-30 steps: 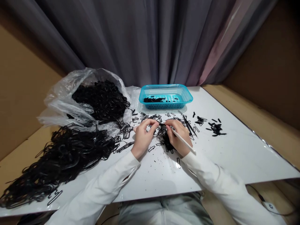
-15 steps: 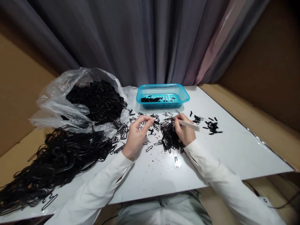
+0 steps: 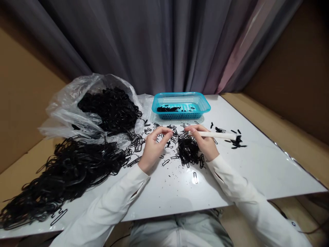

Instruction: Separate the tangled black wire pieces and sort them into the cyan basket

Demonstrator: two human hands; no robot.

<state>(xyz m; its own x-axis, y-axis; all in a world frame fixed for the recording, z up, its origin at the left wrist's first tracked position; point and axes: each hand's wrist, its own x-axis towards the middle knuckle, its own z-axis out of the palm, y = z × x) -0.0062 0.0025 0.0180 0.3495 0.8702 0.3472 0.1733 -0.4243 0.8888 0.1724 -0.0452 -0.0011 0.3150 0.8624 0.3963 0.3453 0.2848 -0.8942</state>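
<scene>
My left hand (image 3: 155,147) is closed in a pinch, thumb against forefinger, at the back of the scattered black loops; a small dark bit shows at the fingertips, too small to name. To its right, my right hand (image 3: 205,142) is wrapped round a slim white stick-like tool (image 3: 218,134), which lies across the hand and points out to the right. Its working end is hidden by the fingers. Between and below the hands sits a heap of thin black loops (image 3: 188,151). One single loop (image 3: 195,177) lies nearer the front edge.
A blue basket (image 3: 181,116) with short black pieces inside stands at the back. At left, a clear plastic bag (image 3: 64,99) spills black loops, with a long tangled pile (image 3: 66,175) in front. Short black pieces (image 3: 238,141) lie at right. Cardboard walls (image 3: 290,58) flank the white table.
The white tool has swung in my right hand and now points more level to the right. My left hand stays pinched. The whole view has shifted slightly.
</scene>
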